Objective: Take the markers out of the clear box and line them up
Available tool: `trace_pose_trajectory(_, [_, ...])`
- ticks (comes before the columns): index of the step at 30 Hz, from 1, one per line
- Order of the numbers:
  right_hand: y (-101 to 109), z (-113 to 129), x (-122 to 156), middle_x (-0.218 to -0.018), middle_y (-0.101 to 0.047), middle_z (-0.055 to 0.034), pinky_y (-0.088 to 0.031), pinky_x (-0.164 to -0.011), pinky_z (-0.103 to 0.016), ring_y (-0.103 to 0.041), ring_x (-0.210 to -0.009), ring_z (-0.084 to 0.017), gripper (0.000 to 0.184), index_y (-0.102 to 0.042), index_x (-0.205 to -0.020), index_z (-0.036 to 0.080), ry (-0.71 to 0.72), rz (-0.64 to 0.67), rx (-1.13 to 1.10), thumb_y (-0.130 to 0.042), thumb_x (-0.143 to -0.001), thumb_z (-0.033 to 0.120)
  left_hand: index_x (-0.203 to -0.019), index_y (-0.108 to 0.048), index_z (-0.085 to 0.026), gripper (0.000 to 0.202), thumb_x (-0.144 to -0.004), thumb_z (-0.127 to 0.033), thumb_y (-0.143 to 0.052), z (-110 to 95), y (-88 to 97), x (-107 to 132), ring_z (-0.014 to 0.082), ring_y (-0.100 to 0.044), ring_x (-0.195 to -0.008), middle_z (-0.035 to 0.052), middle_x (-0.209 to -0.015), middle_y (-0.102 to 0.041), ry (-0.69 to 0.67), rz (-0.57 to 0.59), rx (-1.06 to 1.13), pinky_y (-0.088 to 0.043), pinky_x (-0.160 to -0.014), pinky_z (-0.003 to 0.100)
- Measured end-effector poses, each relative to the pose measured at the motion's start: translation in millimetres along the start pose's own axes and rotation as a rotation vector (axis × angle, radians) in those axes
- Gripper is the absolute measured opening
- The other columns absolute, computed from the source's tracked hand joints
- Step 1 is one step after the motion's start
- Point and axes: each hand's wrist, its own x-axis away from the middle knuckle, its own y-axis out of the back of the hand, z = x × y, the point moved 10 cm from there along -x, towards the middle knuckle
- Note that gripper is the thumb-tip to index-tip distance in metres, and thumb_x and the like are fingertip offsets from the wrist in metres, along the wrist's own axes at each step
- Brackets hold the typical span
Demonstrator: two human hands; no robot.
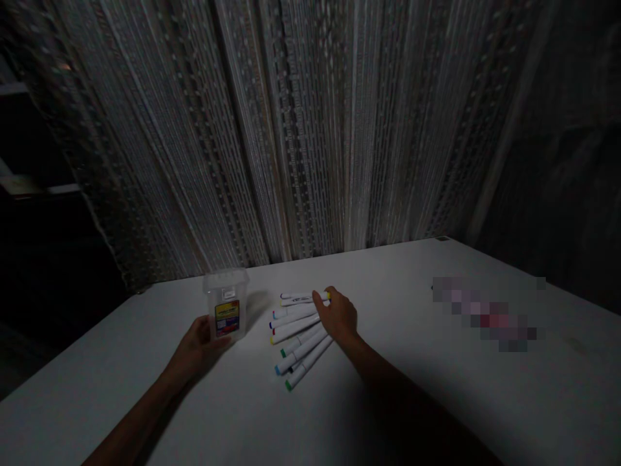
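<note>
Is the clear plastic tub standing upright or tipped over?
Upright: the clear plastic tub stands on its base on the white table, with the left hand against its side.

Table: white (388, 278), backed by curtain
Curtain: pale hanging strands (310, 129), full width behind
Right on table: pixelated blur (485, 310), contents unreadable
Far left: pale ledges (29, 184) in darkness

Bare left hand (196, 346), right hand (337, 315), left forearm (130, 421) and right forearm (388, 382), the last dimming into shadow at lower right.
</note>
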Motion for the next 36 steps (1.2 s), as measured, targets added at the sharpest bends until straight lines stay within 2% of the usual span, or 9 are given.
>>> trace_pose_trajectory(9, [-3, 4, 1, -0.09, -0.067, -0.0067, -0.04, -0.07, -0.03, -0.059, -0.089, -0.022, 0.035, -0.06, -0.101, 0.02, 0.077, 0.01, 0.086, -0.043, -0.088, 0.048, -0.109, -0.048, -0.016, 0.065, -0.056, -0.039, -0.077, 6, -10.6, -5, 0.031, -0.057, -0.105, 0.0153, -0.115, -0.058, -0.115, 0.117, -0.193, -0.046, -0.093, 0.046])
trace_pose_trajectory(14, [-4, 5, 1, -0.095, -0.066, -0.0071, -0.04, -0.074, -0.03, -0.058, -0.093, -0.022, 0.036, -0.061, -0.104, 0.019, 0.056, 0.032, 0.07, -0.044, -0.088, 0.047, -0.106, -0.051, -0.02, 0.044, -0.07, -0.043, -0.06, -54, 36.7, 41, 0.0287, -0.057, -0.098, 0.0087, -0.102, -0.057, -0.367, -0.35, -0.293, -0.046, -0.09, 0.048])
trace_pose_trajectory(16, [-5, 5, 1, -0.097, -0.066, -0.0077, -0.04, -0.075, -0.03, -0.057, -0.094, -0.023, 0.036, -0.061, -0.105, 0.019, 0.053, 0.046, 0.059, -0.045, -0.088, 0.046, -0.1, -0.054, -0.021, 0.033, -0.075, -0.044, -0.056, -84, 4.7, 65, 0.0264, -0.058, -0.094, 0.0072, -0.099, -0.058, -0.528, -0.224, -0.4, -0.046, -0.089, 0.046])
trace_pose_trajectory(18, [-6, 5, 0, -0.098, -0.066, -0.0084, -0.04, -0.076, -0.031, -0.057, -0.095, -0.023, 0.037, -0.062, -0.106, 0.018, 0.05, 0.062, 0.05, -0.045, -0.087, 0.046, -0.11, -0.054, -0.022, 0.035, -0.081, -0.041, -0.051, -98, -62.9, 89, 0.0267, -0.054, -0.108, 0.0095, -0.115, -0.057, -0.645, 0.118, -0.605, -0.043, -0.095, 0.044])
trace_pose_trajectory(21, [-8, 4, 0, -0.099, -0.066, -0.0088, -0.04, -0.078, -0.031, -0.056, -0.096, -0.023, 0.037, -0.063, -0.105, 0.017, 0.061, 0.085, 0.049, -0.046, -0.087, 0.045, -0.135, -0.036, -0.02, 0.076, -0.072, -0.052, -0.062, -85, -154.8, 116, 0.0317, -0.031, -0.131, 0.0144, -0.142, -0.034, -0.646, 0.524, -0.925, -0.03, -0.106, 0.051])
trace_pose_trajectory(23, [-10, 5, 0, -0.1, -0.066, -0.009, -0.04, -0.08, -0.031, -0.056, -0.097, -0.023, 0.036, -0.064, -0.103, 0.017, 0.08, 0.108, 0.053, -0.046, -0.087, 0.044, -0.139, -0.028, -0.015, 0.097, -0.062, -0.056, -0.069, -67, -190.6, 118, 0.0361, -0.018, -0.135, 0.0185, -0.147, -0.022, -0.57, 0.663, -1.087, -0.017, -0.108, 0.059])
trace_pose_trajectory(26, [-10, 5, 0, -0.101, -0.065, -0.0093, -0.039, -0.082, -0.031, -0.055, -0.099, -0.023, 0.034, -0.066, -0.098, 0.016, 0.096, 0.157, 0.056, -0.047, -0.085, 0.041, -0.142, -0.02, -0.013, 0.097, -0.065, -0.048, -0.068, -51, -204.2, 100, 0.0345, -0.009, -0.137, 0.0186, -0.149, -0.012, -0.487, 0.68, -1.164, -0.012, -0.108, 0.059])
trace_pose_trajectory(30, [-13, 9, 1, -0.1, -0.065, -0.0105, -0.04, -0.08, -0.03, -0.055, -0.098, -0.024, 0.031, -0.066, -0.093, 0.014, 0.129, 0.245, 0.102, -0.049, -0.082, 0.037, -0.14, -0.025, -0.015, 0.081, -0.071, -0.037, -0.061, -47, -193.0, 80, 0.0305, -0.019, -0.136, 0.0159, -0.147, -0.022, -0.57, 0.721, -1.085, -0.017, -0.109, 0.055])
trace_pose_trajectory(36, [-11, 14, 4, -0.106, -0.061, -0.0158, -0.041, -0.08, -0.032, -0.053, -0.101, -0.027, 0.034, -0.065, -0.097, 0.009, 0.172, 0.34, 0.227, -0.049, -0.079, 0.033, -0.137, -0.033, -0.023, 0.081, -0.059, -0.01, -0.052, -44, -181.4, 68, 0.0317, -0.021, -0.135, 0.0093, -0.146, -0.029, -0.577, 0.76, -1.136, -0.013, -0.107, 0.06])
